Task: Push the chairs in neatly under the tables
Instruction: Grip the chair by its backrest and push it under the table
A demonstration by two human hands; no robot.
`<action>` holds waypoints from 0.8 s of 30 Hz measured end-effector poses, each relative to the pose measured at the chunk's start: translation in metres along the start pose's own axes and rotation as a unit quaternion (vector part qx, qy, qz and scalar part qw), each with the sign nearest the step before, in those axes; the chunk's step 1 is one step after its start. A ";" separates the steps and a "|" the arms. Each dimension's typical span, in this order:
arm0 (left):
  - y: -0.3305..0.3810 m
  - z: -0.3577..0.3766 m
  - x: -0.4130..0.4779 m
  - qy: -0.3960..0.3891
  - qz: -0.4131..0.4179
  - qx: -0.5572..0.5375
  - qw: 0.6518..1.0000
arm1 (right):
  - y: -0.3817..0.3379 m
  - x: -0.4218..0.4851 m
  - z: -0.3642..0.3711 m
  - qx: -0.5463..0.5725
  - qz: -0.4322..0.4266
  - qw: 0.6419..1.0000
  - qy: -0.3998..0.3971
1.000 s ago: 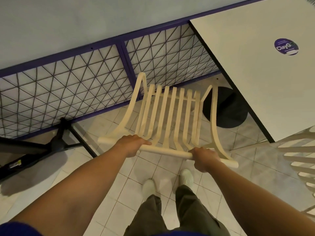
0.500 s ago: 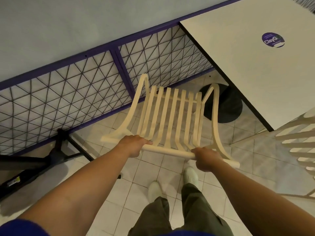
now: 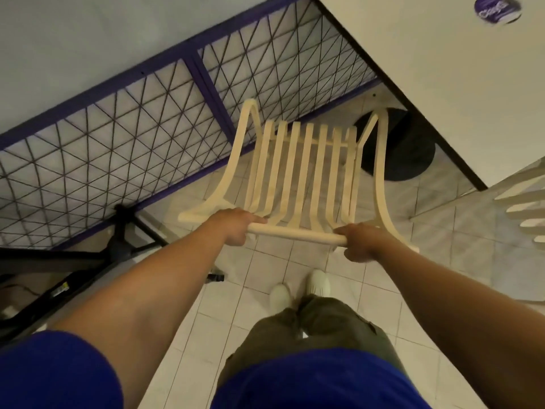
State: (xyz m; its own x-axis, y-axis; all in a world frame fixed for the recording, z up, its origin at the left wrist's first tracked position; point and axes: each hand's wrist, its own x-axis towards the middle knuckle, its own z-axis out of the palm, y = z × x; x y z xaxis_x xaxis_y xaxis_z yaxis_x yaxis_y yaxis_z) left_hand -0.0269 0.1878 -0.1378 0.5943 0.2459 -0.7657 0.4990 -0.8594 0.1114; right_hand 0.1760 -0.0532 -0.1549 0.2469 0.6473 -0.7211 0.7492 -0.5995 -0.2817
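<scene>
A cream slatted chair [image 3: 298, 172] stands on the tiled floor in front of me, its back toward me. My left hand [image 3: 233, 225] grips the top rail near its left end. My right hand [image 3: 361, 242] grips the same rail near its right end. The white table [image 3: 442, 84] with a purple round sticker [image 3: 497, 8] fills the upper right; the chair's front right corner lies by the table's edge, over the black round table base [image 3: 413, 149].
A purple-framed wire mesh fence [image 3: 147, 128] runs along the wall to the left and behind the chair. A black stand with legs [image 3: 124, 231] sits at the left. A second cream slatted chair [image 3: 528, 208] shows at the right edge. My white shoes [image 3: 300, 287] stand on tiles.
The chair has moved forward and right toward the table, its right front corner now over the black base. Both hands keep the same grip on the rail. My view has tilted down.
</scene>
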 end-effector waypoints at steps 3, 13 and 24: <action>0.000 -0.002 0.001 0.000 -0.009 0.004 1.000 | -0.001 0.005 -0.001 -0.008 0.007 1.000 -0.002; -0.006 -0.003 0.004 -0.007 0.001 0.038 0.999 | -0.008 0.004 0.004 -0.017 0.052 0.998 0.017; -0.023 -0.005 0.010 -0.018 0.082 0.039 0.996 | -0.023 0.001 0.009 -0.031 0.135 0.990 0.028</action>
State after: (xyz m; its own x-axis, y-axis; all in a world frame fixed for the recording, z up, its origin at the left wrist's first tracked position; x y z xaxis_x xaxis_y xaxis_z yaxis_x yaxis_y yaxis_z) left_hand -0.0296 0.2125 -0.1452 0.6394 0.0843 -0.7643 0.3467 -0.9188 0.1886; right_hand 0.1536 -0.0425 -0.1549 0.4755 0.4931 -0.7285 0.6872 -0.7252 -0.0424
